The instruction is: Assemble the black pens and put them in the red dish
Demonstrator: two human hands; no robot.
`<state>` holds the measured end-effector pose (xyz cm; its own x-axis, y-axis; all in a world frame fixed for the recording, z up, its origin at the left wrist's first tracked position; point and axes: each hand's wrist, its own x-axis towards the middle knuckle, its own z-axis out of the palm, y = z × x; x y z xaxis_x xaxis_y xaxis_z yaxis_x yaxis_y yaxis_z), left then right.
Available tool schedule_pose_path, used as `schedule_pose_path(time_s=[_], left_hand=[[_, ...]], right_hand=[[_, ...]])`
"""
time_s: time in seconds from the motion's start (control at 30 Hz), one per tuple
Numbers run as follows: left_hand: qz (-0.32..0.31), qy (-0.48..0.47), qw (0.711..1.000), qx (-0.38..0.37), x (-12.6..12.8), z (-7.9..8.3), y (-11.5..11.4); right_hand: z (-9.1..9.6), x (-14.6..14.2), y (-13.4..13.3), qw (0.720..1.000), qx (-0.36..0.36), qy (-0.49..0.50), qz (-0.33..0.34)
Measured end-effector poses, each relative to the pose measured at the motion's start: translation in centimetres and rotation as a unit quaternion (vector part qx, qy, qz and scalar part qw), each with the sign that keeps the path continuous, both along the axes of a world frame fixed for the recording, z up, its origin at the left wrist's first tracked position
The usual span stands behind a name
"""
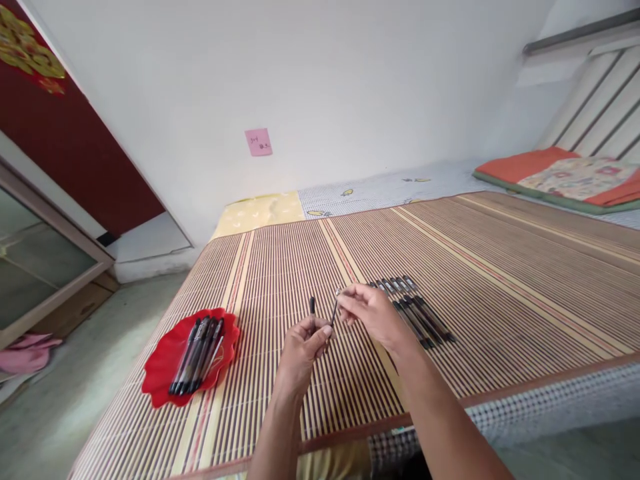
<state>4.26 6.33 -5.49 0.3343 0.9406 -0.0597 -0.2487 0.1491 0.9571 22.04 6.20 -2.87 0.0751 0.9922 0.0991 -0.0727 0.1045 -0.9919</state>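
Left hand point(306, 339) pinches this skinny dark rod point(334, 312) at the near end, right hand point(367, 308) the far; it kinda leans far-right.

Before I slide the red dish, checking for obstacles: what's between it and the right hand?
The head view shows the left hand gripping dark pen parts, above the striped mat.

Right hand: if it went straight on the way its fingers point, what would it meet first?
Probably the black pen part jutting up from the left hand. Depth is unclear from one view, so the right hand might touch the left hand first.
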Motion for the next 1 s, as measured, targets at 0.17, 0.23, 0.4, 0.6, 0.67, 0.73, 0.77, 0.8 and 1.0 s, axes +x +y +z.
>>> schedule_pose_path(time_s=[0.17,0.23,0.4,0.6,0.67,0.73,0.77,0.8,1.0], left_hand=[[-0.016,0.027,0.999,0.009,0.1,0.5,-0.3],[-0.017,0.035,0.999,0.015,0.1,0.6,-0.4],[-0.007,0.037,0.999,0.03,0.1,0.8,-0.5],[-0.016,0.068,0.994,0.084,-0.3,1.1,-0.6],[-0.018,0.076,0.992,0.101,-0.3,1.4,-0.7],[-0.023,0.086,0.99,0.11,-0.2,1.7,-0.8],[-0.026,0.091,0.989,0.113,-0.2,1.8,-0.8],[-0.028,0.096,0.988,0.115,-0.1,2.0,-0.9],[-0.04,0.111,0.985,0.129,0.1,2.3,-1.2]], right_hand=[[0.6,0.5,-0.2,0.998,0.025,0.049,-0.026],[0.6,0.4,-0.3,0.998,0.028,0.054,-0.013],[0.9,0.4,-0.5,0.998,0.042,0.046,0.011],[2.4,1.9,-1.4,0.988,0.077,0.118,-0.061],[2.9,2.3,-1.6,0.974,0.107,0.163,-0.119],[3.3,2.5,-1.8,0.957,0.14,0.184,-0.178],[3.5,2.5,-1.8,0.95,0.151,0.188,-0.2],[3.6,2.5,-1.8,0.945,0.158,0.19,-0.215],[4.0,2.0,-1.9,0.944,0.152,0.198,-0.214]])
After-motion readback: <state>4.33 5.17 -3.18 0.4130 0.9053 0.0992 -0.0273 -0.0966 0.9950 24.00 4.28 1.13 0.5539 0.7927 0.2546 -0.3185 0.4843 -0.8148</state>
